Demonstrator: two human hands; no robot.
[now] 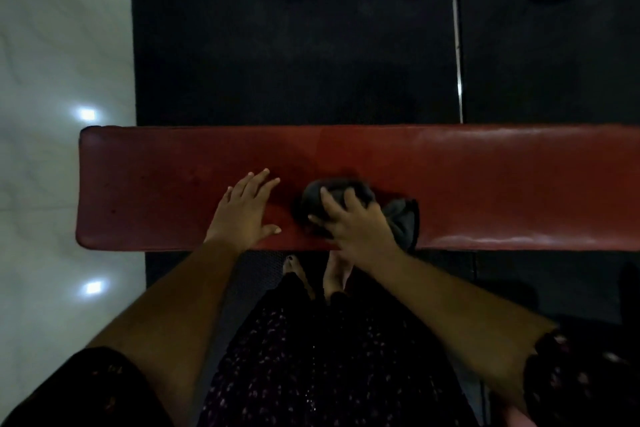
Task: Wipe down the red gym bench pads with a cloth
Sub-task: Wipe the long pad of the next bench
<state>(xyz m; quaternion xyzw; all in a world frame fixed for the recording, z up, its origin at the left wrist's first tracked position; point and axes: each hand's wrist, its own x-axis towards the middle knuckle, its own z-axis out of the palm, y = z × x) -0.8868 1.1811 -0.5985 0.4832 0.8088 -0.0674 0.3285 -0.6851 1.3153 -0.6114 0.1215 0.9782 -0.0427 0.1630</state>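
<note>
A long red bench pad (485, 180) runs across the middle of the view, its left end rounded. A bunched dark grey cloth (401, 215) lies on the pad near its front edge. My right hand (353, 222) lies on top of the cloth with fingers curled over it, pressing it onto the pad. My left hand (244, 210) rests flat on the pad to the left of the cloth, fingers straight and spread, holding nothing.
Black rubber floor mats (294, 45) lie beyond and under the bench, with a thin metal strip (458, 45) between two of them. White glossy tiles (52, 80) cover the floor at the left. My bare feet (318, 274) stand just in front of the bench.
</note>
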